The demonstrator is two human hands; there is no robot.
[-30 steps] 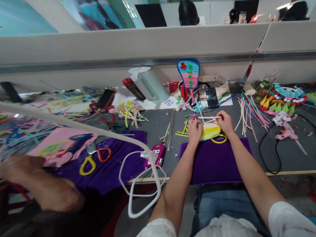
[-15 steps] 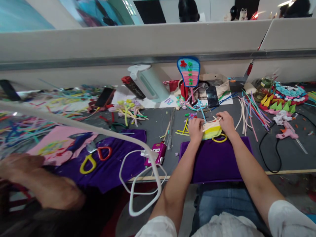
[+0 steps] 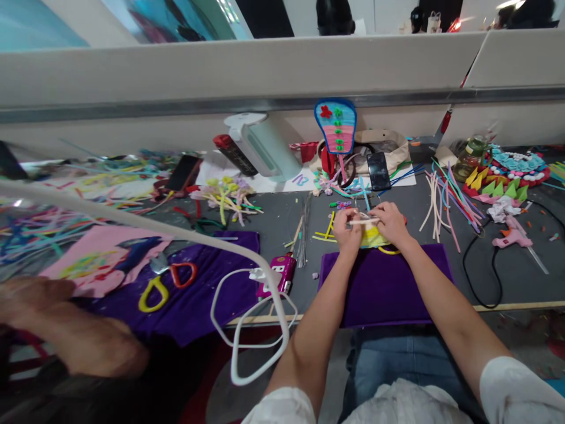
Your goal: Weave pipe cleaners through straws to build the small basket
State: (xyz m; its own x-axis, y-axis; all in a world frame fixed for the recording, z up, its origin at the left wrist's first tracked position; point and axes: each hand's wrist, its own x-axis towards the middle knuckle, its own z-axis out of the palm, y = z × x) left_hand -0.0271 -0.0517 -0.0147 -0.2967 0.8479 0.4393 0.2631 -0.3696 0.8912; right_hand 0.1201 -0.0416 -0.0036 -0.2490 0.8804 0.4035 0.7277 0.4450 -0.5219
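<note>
My left hand (image 3: 348, 231) and my right hand (image 3: 390, 224) are close together above the far edge of a purple cloth (image 3: 384, 288). A pale pipe cleaner (image 3: 364, 221) runs level between them, and the fingers of both are closed on it. Beneath lies a yellow and cream fan-shaped piece (image 3: 373, 237), partly covered by my hands. The light blue stick (image 3: 365, 197) rises from its far side. A yellow scissor handle (image 3: 388, 251) shows at its near edge, mostly hidden.
Left of me, a co-worker's arm (image 3: 75, 330) rests near scissors (image 3: 161, 277). A white cable (image 3: 260, 259) loops beside a magenta power strip (image 3: 282, 274). Behind stand a kettle (image 3: 265, 147) and a finished fan (image 3: 336, 126). Loose pipe cleaners (image 3: 448, 194) and a pink glue gun (image 3: 512, 235) lie rightward.
My right hand has moved left, closer to my left hand. The pale pipe cleaner now shows raised across the yellow piece, which my hands cover more.
</note>
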